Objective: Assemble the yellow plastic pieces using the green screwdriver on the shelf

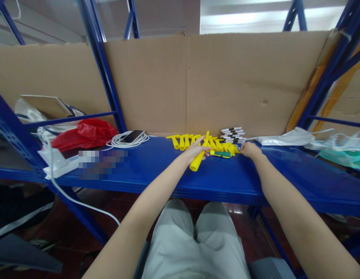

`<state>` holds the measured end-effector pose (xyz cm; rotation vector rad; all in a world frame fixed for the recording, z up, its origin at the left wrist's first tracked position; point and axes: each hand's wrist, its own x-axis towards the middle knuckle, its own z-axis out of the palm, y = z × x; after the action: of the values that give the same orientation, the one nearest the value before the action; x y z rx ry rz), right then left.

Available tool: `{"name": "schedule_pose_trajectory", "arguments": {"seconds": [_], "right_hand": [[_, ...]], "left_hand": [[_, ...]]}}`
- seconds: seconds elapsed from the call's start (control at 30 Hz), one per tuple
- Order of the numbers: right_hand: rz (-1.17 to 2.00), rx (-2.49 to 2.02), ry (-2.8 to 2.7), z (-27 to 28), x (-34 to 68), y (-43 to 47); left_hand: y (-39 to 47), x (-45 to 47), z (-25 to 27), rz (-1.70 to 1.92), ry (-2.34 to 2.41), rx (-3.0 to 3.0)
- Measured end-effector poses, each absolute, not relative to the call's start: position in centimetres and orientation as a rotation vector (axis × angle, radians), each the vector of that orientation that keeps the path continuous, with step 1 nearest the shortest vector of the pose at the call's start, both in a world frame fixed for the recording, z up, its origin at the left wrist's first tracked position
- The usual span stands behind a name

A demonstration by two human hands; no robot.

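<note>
Head view: a person sits at a blue shelf point(156, 166), both arms reaching to its far middle.
Left hand point(195, 150): fingers spread and laid over one yellow tube point(197, 159), which points back toward the near edge; whether they actually grip it I cannot tell.
Right hand point(250, 149): fingers curled together at the right end of the pile, beside a green-handled tool point(222, 154); it is too small to tell if it holds anything.
Yellow pile point(197, 141): loose tubes in a rough row against the cardboard backing point(226, 85).
Behind the pile: a small stack of white pieces point(232, 133).
Far left: a phone on a coiled white cable point(129, 138), a red bag point(83, 133).
Risk: the round tubes lie loose, so I judge a sweeping wrist could roll some toward the near edge and off the shelf.
Second risk: a careless right elbow could catch the white wrappings point(287, 137) on the right.
</note>
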<state>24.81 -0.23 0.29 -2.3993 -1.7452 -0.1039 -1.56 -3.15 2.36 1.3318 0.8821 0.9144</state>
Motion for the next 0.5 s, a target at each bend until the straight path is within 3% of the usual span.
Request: {"name": "schedule_pose_trajectory", "arguments": {"seconds": [0.5], "right_hand": [[-0.155,-2.297,-1.781,0.2,26.7,-0.4]], "left_hand": [[-3.3,-1.6,2.5,0.921,0.879,1.308]]}}
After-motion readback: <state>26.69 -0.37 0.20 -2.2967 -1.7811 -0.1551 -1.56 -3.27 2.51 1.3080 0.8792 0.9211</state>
